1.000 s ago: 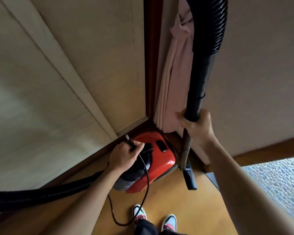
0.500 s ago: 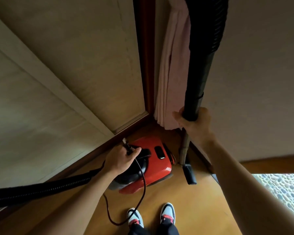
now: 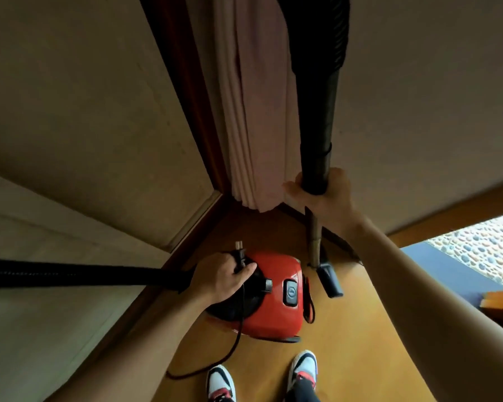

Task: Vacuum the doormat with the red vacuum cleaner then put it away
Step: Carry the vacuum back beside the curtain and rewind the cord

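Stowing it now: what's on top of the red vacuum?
The left hand, gripping the plug; the cord runs down to the floor. What lies under the hand is covered.

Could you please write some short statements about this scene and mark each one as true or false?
1. The left hand holds the plug of the cord. True.
2. The right hand holds nothing. False: its fingers grip the black tube.
3. The vacuum cleaner is blue. False: it is red.
4. A pink curtain hangs in the corner. True.
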